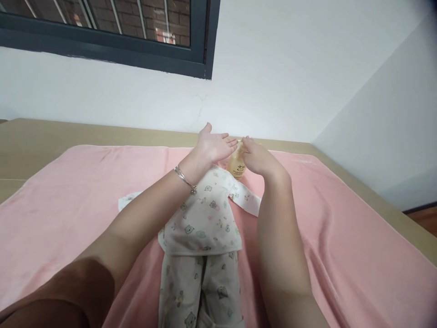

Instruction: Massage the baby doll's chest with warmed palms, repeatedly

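My left hand (217,145) is held out palm up with its fingers stretched, and nothing lies in it. Its fingertips reach close to the top of a yellowish see-through bottle (236,166) with dark print on its front. My right hand (256,156) curls its fingers at the upper right of that bottle, partly hiding its top. Below both hands lies a white baby top (206,218) with small animal prints, spread flat with its sleeves out. Matching baby trousers (182,287) lie under its hem. Some of the clothing is covered by my left forearm.
A pink blanket (317,228) with soft folds covers most of the tan surface (136,136). Behind it rises a white wall (266,82), with a dark-framed window (201,41) at the upper left. Another wall stands on the right.
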`<state>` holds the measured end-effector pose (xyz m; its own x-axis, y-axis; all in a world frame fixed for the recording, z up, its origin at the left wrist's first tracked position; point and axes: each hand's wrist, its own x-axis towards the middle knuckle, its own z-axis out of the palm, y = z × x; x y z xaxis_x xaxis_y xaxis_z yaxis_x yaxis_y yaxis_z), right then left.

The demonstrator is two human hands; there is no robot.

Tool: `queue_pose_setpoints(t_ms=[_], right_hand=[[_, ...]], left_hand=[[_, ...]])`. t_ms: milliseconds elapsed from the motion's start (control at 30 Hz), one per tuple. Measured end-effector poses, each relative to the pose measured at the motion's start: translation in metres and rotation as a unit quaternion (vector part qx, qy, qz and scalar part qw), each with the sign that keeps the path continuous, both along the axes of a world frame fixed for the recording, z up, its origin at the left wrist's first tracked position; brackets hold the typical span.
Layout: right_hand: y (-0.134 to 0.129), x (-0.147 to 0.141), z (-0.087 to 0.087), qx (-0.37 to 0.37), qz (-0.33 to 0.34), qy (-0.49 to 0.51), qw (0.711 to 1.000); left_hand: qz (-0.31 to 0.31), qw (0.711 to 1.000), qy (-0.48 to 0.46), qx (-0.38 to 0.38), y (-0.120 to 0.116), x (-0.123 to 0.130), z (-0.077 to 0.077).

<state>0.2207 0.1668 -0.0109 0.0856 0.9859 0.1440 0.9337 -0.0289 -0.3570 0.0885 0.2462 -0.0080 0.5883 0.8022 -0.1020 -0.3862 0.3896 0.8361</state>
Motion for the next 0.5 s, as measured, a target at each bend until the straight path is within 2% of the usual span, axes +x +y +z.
queue_pose_setpoints(t_ms=[100,200,367,500], right_hand=[[0.001,-0.006,0.001,-0.002,-0.019,-0.062,0.998],[0.001,-0.015,-0.001,0.005,-0.054,-0.102,0.993],[0.002,-0.027,-0.009,0.056,-0.083,-0.104,0.990],[0.001,-0.033,-0.011,0.065,-0.097,-0.089,0.989]], left_hand=[[-0.014,1.000,0.002,0.012,-0.006,0.000,0.002],[-0.014,0.999,0.028,0.036,-0.015,-0.010,0.007],[-0.001,0.990,0.079,0.121,-0.036,-0.051,0.010],[0.060,0.967,0.157,0.191,-0.050,-0.089,0.004]])
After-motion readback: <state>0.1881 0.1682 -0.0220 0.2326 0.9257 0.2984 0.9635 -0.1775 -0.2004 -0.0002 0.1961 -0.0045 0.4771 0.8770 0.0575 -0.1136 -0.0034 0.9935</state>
